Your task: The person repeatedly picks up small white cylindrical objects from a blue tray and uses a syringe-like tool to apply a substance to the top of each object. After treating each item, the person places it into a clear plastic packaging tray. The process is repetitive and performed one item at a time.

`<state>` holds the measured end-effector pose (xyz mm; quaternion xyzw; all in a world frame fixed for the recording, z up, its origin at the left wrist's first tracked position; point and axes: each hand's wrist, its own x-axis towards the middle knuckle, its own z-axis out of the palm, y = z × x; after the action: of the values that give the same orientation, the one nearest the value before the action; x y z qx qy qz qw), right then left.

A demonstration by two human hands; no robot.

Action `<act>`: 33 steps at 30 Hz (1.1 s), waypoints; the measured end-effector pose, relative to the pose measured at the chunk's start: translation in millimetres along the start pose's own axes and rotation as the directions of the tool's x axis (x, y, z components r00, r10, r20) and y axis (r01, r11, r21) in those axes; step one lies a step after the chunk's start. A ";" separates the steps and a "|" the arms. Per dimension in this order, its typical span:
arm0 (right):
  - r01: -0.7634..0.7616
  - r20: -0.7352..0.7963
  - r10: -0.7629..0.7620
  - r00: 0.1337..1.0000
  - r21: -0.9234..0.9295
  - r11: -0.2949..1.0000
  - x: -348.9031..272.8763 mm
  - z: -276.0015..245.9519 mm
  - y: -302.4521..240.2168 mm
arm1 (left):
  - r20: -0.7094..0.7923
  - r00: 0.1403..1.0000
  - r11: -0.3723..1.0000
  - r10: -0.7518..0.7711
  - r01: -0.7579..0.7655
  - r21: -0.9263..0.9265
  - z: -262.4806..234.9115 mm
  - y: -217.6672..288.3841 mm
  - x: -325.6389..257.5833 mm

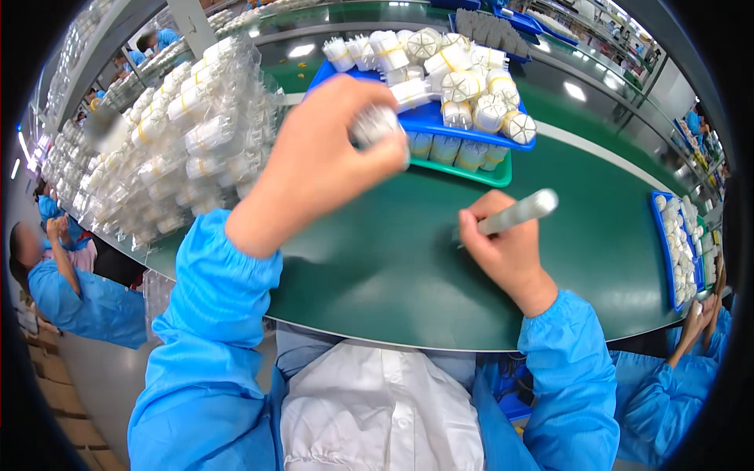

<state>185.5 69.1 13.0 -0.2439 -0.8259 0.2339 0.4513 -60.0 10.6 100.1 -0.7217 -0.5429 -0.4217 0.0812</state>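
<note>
My left hand (330,145) is raised in front of the blue tray (432,125), its fingers wrapped round a white cylindrical bundle (375,127) that is blurred by motion. In my right hand (503,243), over the green table, is a pale pen-shaped tool (526,210), gripped like a pencil with its thick end pointing up and right. Its thin tip is mostly hidden by my fingers. White bundles (463,85) with yellow bands, some showing star-like ends, are heaped in the blue tray. That tray rests on a green tray (463,174) holding more bundles.
To the left rises a tall stack of clear plastic packs (188,141) filled with white bundles. The green table (377,290) has a curved near edge. At the right stands another blue tray (671,251), close to a co-worker's hands (699,326). A second co-worker (75,275) sits at the left.
</note>
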 end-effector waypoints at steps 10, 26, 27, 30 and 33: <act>-0.379 0.065 0.381 0.922 0.350 0.857 9.1 -6.8 -22.1 | 0.269 0.963 0.933 0.018 0.081 -0.352 63.5 16.3 -81.0; -0.119 0.083 0.107 0.991 0.145 0.982 -2.1 4.8 -16.7 | 0.250 0.968 0.935 0.011 0.079 -0.346 71.2 19.8 -86.8; -0.212 0.085 0.198 0.977 0.216 0.953 -1.4 3.3 -19.4 | 0.246 0.969 0.940 0.027 0.059 -0.336 70.6 19.6 -87.7; -0.370 0.102 0.357 0.929 0.347 0.862 1.5 -3.6 -27.1 | 0.237 0.971 0.933 0.030 0.058 -0.355 67.7 25.0 -88.2; -0.325 0.097 0.310 0.946 0.312 0.893 2.7 -5.1 -24.9 | 0.178 0.983 0.909 0.047 0.032 -0.415 70.9 26.5 -91.5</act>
<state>183.8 52.5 32.3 -0.2928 -0.7352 0.4423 0.4221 -5.6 -24.6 0.6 -0.7603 -0.4432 -0.4587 -0.1231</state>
